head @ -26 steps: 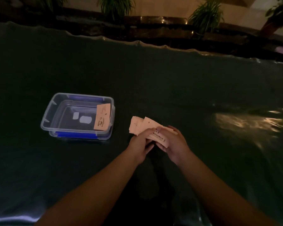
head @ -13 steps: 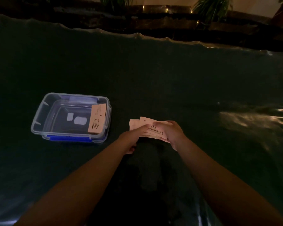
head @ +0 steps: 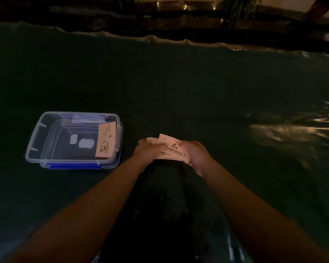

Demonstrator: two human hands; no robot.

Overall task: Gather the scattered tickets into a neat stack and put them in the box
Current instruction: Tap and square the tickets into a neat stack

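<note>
A dark green cover lies over the bench, wrinkled at the far edge, in a dim room with potted plants behind. Both hands close on one fanned bunch of tickets; their count cannot be told: the left hand grips its left end, the right hand its right. Left of the left grip sits one clear box with a single ticket leaning on its right wall
</note>
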